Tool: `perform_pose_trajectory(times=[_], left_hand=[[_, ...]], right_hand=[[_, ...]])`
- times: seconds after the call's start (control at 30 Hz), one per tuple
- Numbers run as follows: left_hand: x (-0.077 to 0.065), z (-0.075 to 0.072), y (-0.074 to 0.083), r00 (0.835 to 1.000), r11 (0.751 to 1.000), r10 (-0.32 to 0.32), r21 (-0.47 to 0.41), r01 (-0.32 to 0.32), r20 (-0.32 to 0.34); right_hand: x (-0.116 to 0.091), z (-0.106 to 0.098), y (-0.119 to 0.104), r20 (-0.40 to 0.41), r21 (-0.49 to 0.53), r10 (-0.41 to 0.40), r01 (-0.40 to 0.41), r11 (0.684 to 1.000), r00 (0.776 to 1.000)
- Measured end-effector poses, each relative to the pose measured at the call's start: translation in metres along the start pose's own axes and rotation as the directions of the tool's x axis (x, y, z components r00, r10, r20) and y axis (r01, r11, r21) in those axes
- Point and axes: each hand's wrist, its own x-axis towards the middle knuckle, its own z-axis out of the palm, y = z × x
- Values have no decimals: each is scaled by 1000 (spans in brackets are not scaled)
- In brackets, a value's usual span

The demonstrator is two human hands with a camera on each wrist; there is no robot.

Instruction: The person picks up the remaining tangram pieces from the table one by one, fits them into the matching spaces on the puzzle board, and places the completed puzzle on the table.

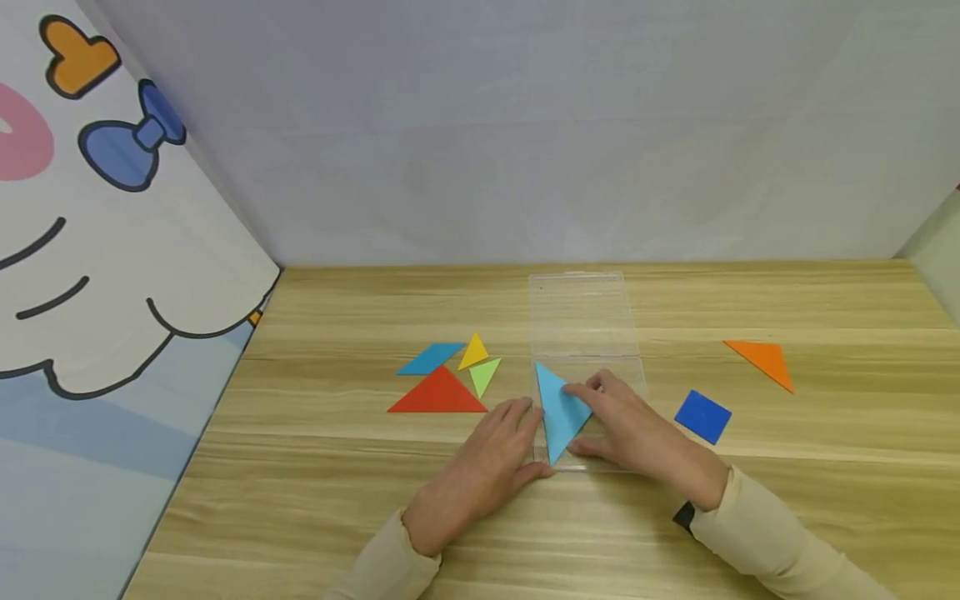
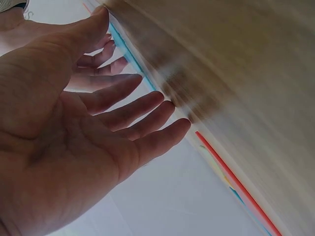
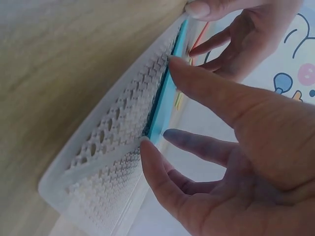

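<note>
A large light blue tangram triangle (image 1: pixel 561 412) lies over the near half of a clear plastic case (image 1: pixel 577 312) that is spread flat. My right hand (image 1: pixel 633 425) holds the triangle about its right corner, index fingertip on its face and thumb by its lower edge. In the right wrist view, thumb and fingers meet the triangle's (image 3: pixel 161 113) rim above the case's textured surface (image 3: pixel 103 142). My left hand (image 1: pixel 495 454) rests at the left edge of the case, fingers extended and thumb near the triangle's bottom tip. The left wrist view shows its palm (image 2: pixel 64 132).
Left of the case lie a red triangle (image 1: pixel 438 393), a blue parallelogram (image 1: pixel 431 358), a yellow triangle (image 1: pixel 474 353) and a green triangle (image 1: pixel 484 376). To the right are a dark blue square (image 1: pixel 703 416) and an orange triangle (image 1: pixel 767 360). A pale wall (image 1: pixel 525 133) stands behind the table.
</note>
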Motion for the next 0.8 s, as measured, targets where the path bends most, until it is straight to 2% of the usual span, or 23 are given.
perform_pose_trajectory(times=[0.2,0.47,0.63,0.8], left_hand=[[-1,-1,0,1000,1000,-5,-3,5,8],[-1,-2,1,999,1000,-24,13,23,48],[-2,-2,3,997,999,-34,39,31,75],[-2,-2,3,995,999,-44,29,42,85]], right_hand=[[-1,3,0,-28,-25,-36,35,999,999],[-1,4,3,-14,-23,-89,89,996,996],[-4,1,4,47,-73,-114,117,990,992],[-7,-3,4,134,-157,-165,185,970,977]])
